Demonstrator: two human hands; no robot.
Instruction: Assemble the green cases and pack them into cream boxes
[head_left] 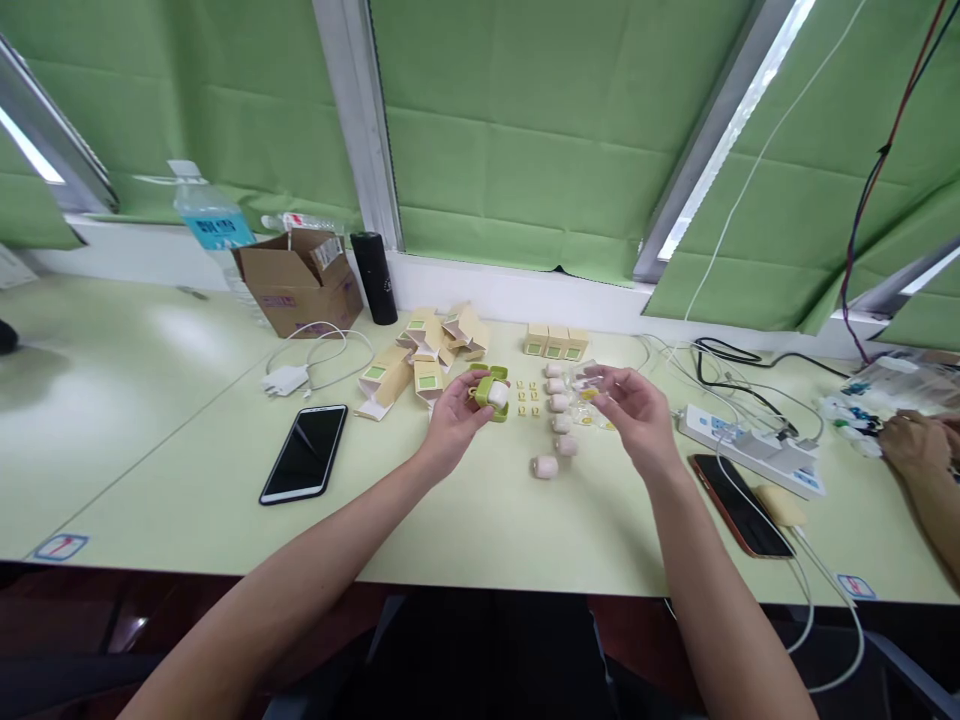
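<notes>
My left hand [452, 422] is closed around a small green case [500, 409], which is spread open with a white rounded block [496, 393] inside. Across from it, my right hand [637, 415] pinches a piece of clear plastic packaging [589, 377] between thumb and fingers. More clear plastic pieces [596, 413] with yellow bits lie just below that hand. Between the hands stands a column of several pale pink-white rounded blocks [557, 403], and one more block [545, 467] sits nearer to me. Tiny yellow pieces [529, 398] are laid out in two columns beside the green case.
Opened cream cartons [386, 378] are heaped behind my left hand; three small boxes [556, 341] stand at the back. A phone [306, 453] and white charger [286, 380] lie left. Right are a power strip [750, 447], another phone [739, 505], cables and another person's hand [916, 442].
</notes>
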